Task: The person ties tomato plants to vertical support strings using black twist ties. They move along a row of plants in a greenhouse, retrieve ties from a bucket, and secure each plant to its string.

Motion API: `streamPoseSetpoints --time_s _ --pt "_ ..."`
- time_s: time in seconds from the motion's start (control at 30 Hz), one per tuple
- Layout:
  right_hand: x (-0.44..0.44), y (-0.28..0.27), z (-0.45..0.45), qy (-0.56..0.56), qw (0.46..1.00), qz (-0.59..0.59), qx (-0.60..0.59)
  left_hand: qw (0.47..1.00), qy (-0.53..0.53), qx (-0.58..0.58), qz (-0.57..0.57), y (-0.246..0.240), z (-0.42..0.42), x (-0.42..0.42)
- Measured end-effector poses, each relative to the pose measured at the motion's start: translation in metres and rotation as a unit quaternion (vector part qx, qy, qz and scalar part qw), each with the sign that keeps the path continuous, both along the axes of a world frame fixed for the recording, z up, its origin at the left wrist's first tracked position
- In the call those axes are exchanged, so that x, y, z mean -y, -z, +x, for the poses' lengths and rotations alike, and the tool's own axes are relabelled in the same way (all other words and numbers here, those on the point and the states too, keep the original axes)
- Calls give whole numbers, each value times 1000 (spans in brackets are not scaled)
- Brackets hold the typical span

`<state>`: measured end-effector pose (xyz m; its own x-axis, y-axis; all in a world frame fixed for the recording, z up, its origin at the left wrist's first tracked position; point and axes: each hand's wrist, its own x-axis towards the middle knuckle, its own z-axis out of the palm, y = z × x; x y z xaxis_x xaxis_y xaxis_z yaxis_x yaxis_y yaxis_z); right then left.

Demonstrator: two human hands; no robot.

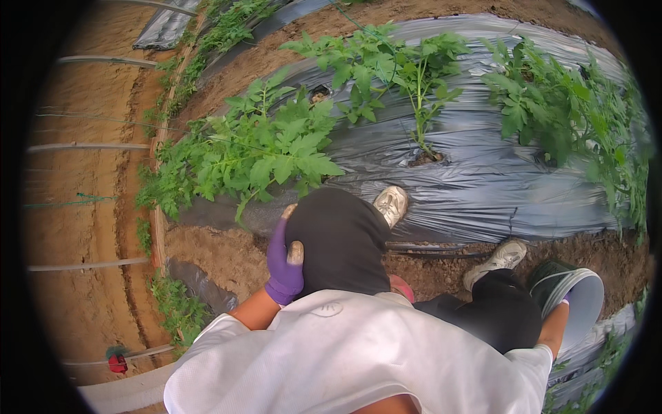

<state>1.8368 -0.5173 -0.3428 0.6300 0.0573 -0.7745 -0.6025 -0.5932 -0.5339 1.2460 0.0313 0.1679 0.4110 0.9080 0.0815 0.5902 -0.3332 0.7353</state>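
My left hand (pixel 286 259), in a purple glove with bare fingertips, rests on the side of my bent knee in black trousers (pixel 336 238); thumb and fingers are spread on the cloth. My right hand (pixel 567 297) is at the rim of a dark bucket with a pale inside (pixel 584 305); only a bit of its purple glove shows, and the fingers are hidden. One pale shoe (pixel 391 206) stands on the silvery plastic mulch film (pixel 476 191), the other (pixel 496 263) on the soil at its edge. A young tomato plant (pixel 421 103) rises from a hole in the film before me.
Leafy tomato plants grow at the left (pixel 279 150) and right (pixel 558 103). Thin green twine (pixel 362 28) hangs over the bed. A wooden edging board (pixel 163 134) runs along the left, with curved pale poles (pixel 88 147) beyond. A bare soil furrow (pixel 207 248) lies beside the bed.
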Motion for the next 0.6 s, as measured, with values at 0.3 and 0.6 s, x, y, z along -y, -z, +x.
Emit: streamPoseSetpoints --time_s 0.3,0.6 --pt "-14 20 -11 -62 993 -104 3 1000 -5 18 -23 7 4 0" --pt "-3 4 -20 -143 969 -199 20 999 18 26 -24 9 2 -4"
